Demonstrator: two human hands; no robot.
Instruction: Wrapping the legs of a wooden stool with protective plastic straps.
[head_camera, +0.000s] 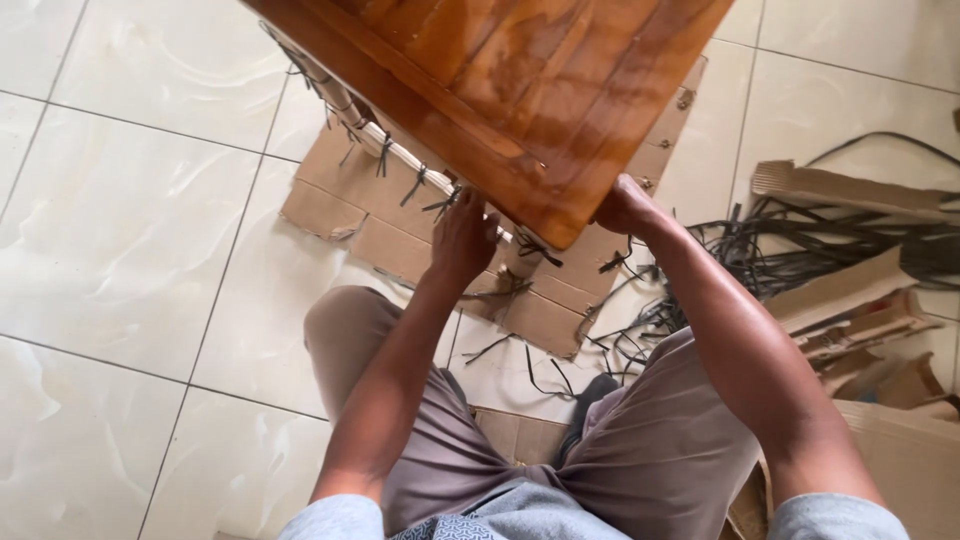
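One wooden panel (520, 90), varnished and slatted, is held tilted above the floor (130, 250), directly in front of the seated person. Its lowest corner points toward the person and lies between the two hands.

Left hand (463, 237): raised against the panel's lower left edge, just left of the corner. The fingers curl upward onto the edge, beside a pale rail (400, 150) that runs under the panel. Short dark strips (415, 185) hang along this rail. The hand is closed loosely on the edge; how far the fingers wrap behind it cannot be told.

Right hand (625, 207): pressed against the panel's lower right edge, just right of the corner. The fingers pass under the panel and are hidden, so the closure of the grip cannot be told.

Below the panel, one flat cardboard sheet (400, 235) lies on the tiled floor, with loose dark strips scattered on it. To the person's right, a tangle of dark strips (830, 240) lies among several cardboard scraps (850, 190); an exact count is not possible.
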